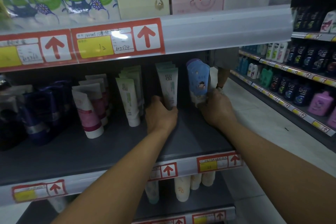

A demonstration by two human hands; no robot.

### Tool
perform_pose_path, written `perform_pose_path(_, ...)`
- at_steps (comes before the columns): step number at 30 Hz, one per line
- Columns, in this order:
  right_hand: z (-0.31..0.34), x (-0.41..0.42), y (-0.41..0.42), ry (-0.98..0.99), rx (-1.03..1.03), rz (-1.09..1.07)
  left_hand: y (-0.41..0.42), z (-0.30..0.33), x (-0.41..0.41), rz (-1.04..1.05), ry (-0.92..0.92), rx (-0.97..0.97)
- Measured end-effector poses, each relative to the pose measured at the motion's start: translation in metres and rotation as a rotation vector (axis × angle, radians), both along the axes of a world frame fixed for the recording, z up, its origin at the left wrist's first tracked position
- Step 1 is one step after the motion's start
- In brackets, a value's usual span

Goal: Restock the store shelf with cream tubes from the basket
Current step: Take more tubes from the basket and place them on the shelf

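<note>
Deep in the shelf (109, 152), the left hand (160, 114) grips the base of a green-and-white tube (168, 85) while the right hand (216, 108) apparently pinches a blue tube (198, 80), both best set upright, caps down, in line.

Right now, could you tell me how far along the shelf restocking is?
Rows of pink tubes and green tubes already stand on the shelf. In hand: the left hand holds a white-green tube and the right hand a blue tube, both upright. The basket is out of view, so what remains is unclear.
</note>
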State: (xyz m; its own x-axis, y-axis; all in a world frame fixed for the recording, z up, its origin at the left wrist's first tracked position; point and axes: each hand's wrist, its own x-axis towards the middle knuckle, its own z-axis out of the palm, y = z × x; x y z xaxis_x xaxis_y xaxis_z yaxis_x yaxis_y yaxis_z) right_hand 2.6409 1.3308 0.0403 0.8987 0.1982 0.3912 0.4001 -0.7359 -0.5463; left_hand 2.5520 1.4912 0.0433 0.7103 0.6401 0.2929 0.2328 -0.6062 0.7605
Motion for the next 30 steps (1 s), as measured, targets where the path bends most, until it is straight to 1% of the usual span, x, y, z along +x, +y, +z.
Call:
perform_pose_path(5, -0.001, -0.001, 0.0, 0.013, -0.033, -0.031, 0.001, -0.001, 0.001, -0.003, 0.018, 0.027)
perform_pose_path(10, 0.002, -0.008, -0.003, 0.007, -0.069, -0.025, 0.001, 0.0, -0.001, -0.018, 0.077, 0.053)
perform_pose_path(12, 0.005, -0.014, -0.006, 0.045, -0.078, -0.019, -0.001, 0.003, -0.005, -0.034, 0.105, 0.084)
perform_pose_path(15, 0.01, -0.022, -0.015, 0.16, 0.001, 0.023, -0.001, 0.007, -0.012, -0.073, 0.155, 0.124)
perform_pose_path(16, 0.011, -0.025, -0.019, 0.174, -0.002, 0.038, -0.001, 0.009, -0.016, -0.076, 0.174, 0.136)
perform_pose_path(18, 0.011, -0.033, -0.025, 0.162, -0.017, 0.054, 0.001, 0.011, -0.026, -0.077, 0.197, 0.158)
perform_pose_path(21, 0.014, -0.053, -0.032, 0.151, 0.031, 0.044, -0.001, 0.015, -0.044, -0.111, 0.188, 0.171)
perform_pose_path(23, 0.017, -0.067, -0.035, 0.125, 0.028, 0.046, -0.005, 0.016, -0.059, -0.152, 0.163, 0.18)
perform_pose_path(26, 0.02, -0.089, -0.033, 0.068, -0.028, 0.065, -0.011, 0.021, -0.083, -0.21, 0.115, 0.2)
perform_pose_path(30, 0.021, -0.127, -0.023, -0.036, -0.044, 0.124, -0.013, 0.026, -0.12, -0.264, 0.053, 0.27)
